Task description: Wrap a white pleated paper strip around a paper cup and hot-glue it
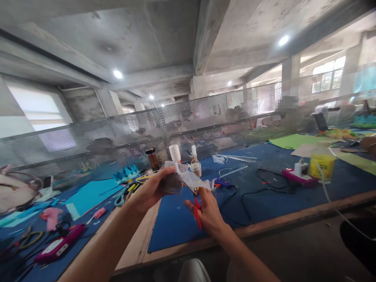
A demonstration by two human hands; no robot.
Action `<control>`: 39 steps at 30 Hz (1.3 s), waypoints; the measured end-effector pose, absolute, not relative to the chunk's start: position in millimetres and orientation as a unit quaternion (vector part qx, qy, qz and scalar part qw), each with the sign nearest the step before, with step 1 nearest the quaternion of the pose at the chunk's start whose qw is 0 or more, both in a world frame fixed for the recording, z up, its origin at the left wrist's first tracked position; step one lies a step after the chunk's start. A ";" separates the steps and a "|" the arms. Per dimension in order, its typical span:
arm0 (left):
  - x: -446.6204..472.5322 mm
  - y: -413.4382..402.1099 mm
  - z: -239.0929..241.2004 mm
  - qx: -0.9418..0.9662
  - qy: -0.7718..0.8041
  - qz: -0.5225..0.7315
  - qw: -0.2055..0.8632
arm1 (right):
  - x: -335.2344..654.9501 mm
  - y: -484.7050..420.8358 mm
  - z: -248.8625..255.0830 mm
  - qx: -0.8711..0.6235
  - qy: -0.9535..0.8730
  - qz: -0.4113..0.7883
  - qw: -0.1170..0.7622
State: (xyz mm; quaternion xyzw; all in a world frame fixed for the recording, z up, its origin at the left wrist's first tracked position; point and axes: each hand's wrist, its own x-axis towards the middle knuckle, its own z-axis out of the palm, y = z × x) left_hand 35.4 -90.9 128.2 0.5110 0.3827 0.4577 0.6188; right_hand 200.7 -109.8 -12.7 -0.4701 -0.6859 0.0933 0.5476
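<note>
My left hand point(155, 184) is closed round a greyish bundle point(172, 184), blurred, perhaps a roll or folded stack. From it a whitish, see-through strip point(190, 178) stretches across to my right hand point(210, 211). The right hand is wrapped round red-handled scissors point(197, 217), and its fingers also touch the end of the strip. Whether the blades are apart is hidden by the strip and fingers. Just beyond my hands stand a white roll point(175, 153), a smaller cream-coloured roll point(196, 169) and a brown bottle with a dark cap point(152, 158).
Blue mats cover the table point(176, 235). To the left lie turquoise sheets point(94, 194), a pink glue gun point(52, 217) and a purple power strip point(60, 243). Rightward are cables, another purple strip point(296, 177), a yellow-labelled bottle point(322, 162) and green sheets point(293, 141). A perforated metal screen point(126, 125) stands behind.
</note>
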 end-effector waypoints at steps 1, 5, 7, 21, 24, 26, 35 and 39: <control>35.9 -90.0 127.4 0.510 0.381 0.460 0.619 | 201.4 -110.4 -12.3 -0.488 -0.687 0.080 0.533; 37.3 -87.4 123.1 0.502 0.387 0.453 0.627 | 202.4 -111.1 -10.4 -0.558 -0.675 0.063 0.479; 38.0 -86.5 120.5 0.489 0.388 0.461 0.630 | 201.9 -110.5 -10.8 -0.570 -0.676 0.053 0.464; 46.4 -85.0 100.2 0.487 0.366 0.503 0.613 | 191.9 -108.0 -13.6 -0.613 -0.667 0.017 0.424; 50.0 -85.4 96.1 0.488 0.361 0.515 0.605 | 190.8 -109.4 -12.0 -0.609 -0.670 0.008 0.424; 52.3 -85.3 92.9 0.492 0.360 0.528 0.591 | 190.2 -110.9 -10.3 -0.621 -0.668 0.010 0.410; 56.8 -87.1 83.4 0.512 0.334 0.551 0.568 | 184.5 -113.3 -6.4 -0.626 -0.666 0.015 0.405; 55.7 -87.6 81.1 0.497 0.335 0.550 0.582 | 185.2 -112.2 -7.2 -0.639 -0.667 0.020 0.384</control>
